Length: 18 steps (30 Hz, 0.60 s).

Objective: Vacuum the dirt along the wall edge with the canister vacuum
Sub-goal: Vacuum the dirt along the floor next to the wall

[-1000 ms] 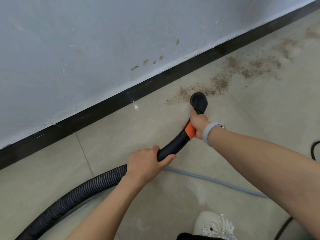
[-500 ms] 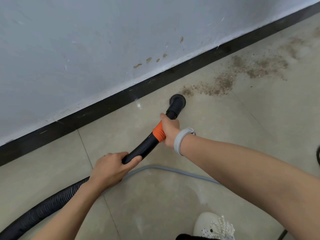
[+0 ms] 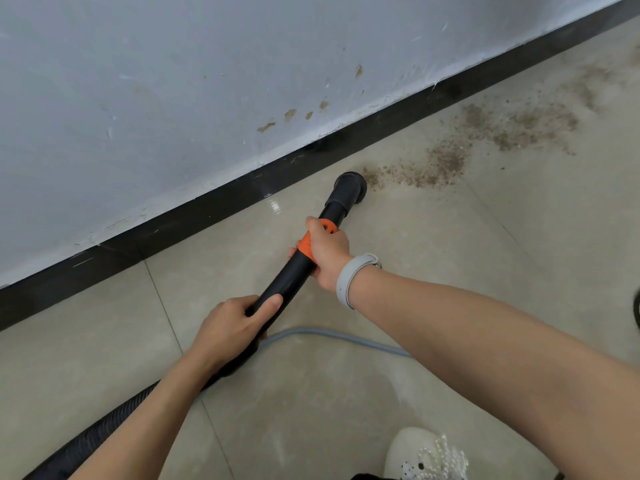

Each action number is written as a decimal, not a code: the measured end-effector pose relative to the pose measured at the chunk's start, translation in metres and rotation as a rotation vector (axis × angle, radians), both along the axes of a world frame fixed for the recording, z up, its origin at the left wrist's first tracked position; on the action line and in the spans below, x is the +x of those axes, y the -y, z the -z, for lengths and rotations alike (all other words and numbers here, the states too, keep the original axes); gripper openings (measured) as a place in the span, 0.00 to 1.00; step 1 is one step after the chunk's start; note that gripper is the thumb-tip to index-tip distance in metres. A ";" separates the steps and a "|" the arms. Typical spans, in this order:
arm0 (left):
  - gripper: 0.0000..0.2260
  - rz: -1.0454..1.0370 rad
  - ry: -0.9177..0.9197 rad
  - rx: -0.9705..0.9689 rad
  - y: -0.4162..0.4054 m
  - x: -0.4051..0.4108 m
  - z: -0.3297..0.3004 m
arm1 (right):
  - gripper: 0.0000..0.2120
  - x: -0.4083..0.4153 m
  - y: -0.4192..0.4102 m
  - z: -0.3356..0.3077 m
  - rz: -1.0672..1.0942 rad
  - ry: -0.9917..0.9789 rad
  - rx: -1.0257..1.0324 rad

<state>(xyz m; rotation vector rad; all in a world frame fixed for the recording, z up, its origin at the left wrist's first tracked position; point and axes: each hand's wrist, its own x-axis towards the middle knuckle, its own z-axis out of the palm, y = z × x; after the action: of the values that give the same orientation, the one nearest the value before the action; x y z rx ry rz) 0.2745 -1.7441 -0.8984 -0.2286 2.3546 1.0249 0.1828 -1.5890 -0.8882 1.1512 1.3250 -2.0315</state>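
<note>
Head view looks down at 2 bare arms working a black vacuum tube (image 3: 294, 275) over a beige tile floor (image 3: 450, 271). Her right hand (image 3: 327, 252) is wrapped tight around the tube at its orange collar (image 3: 306, 245), with a grey wristband (image 3: 349, 277) just behind it. Her left hand (image 3: 230, 329) grips the same tube lower down, thumb lying along the top, where the rigid part meets the ribbed black hose (image 3: 86, 441) that trails off to the bottom left corner. The round black nozzle (image 3: 349, 188) sits on the tile close to the black baseboard (image 3: 207, 209), its right edge touching the near end of a brown dirt patch (image 3: 433, 164). More dirt spreads further right along the wall edge. Above the baseboard, the white wall (image 3: 173, 81) carries a few brown specks. A grey cable (image 3: 332, 336) curves across the floor under the arms, and a white shoe (image 3: 422, 455) shows at the bottom edge.
</note>
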 end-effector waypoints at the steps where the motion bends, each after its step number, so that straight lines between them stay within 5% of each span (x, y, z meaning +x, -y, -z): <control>1: 0.20 -0.002 -0.022 -0.009 -0.005 -0.002 0.001 | 0.15 -0.004 -0.002 0.000 0.001 0.000 0.026; 18: 0.20 0.128 -0.259 -0.181 -0.064 -0.048 0.012 | 0.10 -0.056 -0.067 0.001 0.177 -0.065 0.113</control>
<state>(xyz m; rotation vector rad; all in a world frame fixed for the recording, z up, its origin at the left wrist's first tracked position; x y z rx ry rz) 0.2268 -1.6796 -0.9106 -0.0114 2.6603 0.8216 0.1266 -1.5220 -0.8891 1.3039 1.4305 -2.1582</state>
